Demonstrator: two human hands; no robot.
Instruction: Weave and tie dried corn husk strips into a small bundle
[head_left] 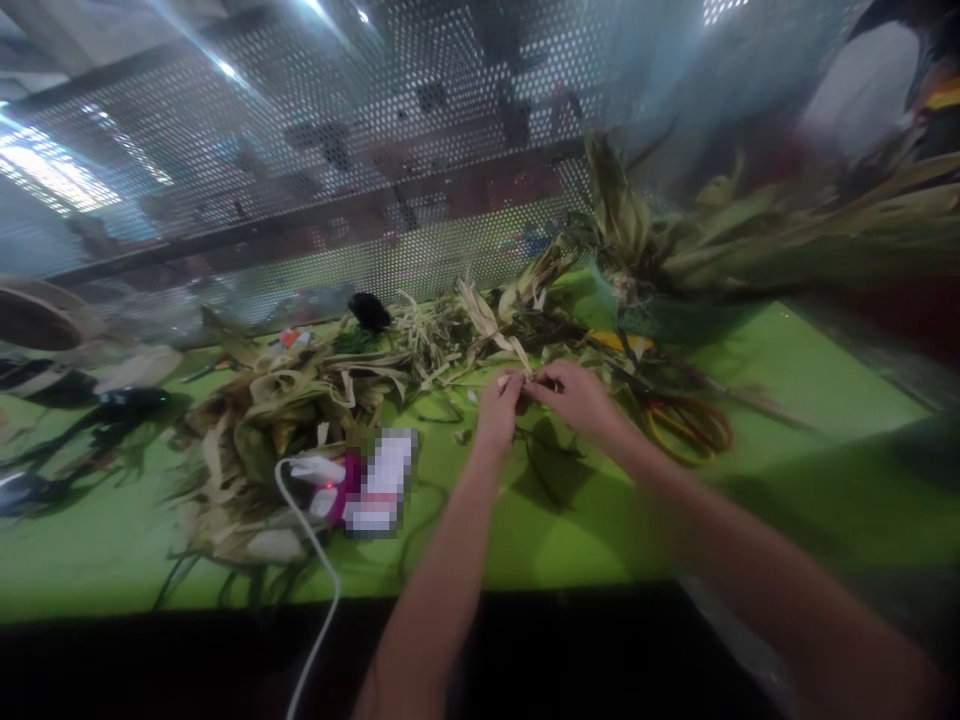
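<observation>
Green table (600, 540): both hands' grip pinches one dry leaf (517, 375)

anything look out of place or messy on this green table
Yes. A plugged-in device with a white cable lies among dried leaves, and orange-handled scissors are half buried under foliage beside the right hand. Leaf scraps litter the green table. Both hands pinch one leaf strip.
</observation>
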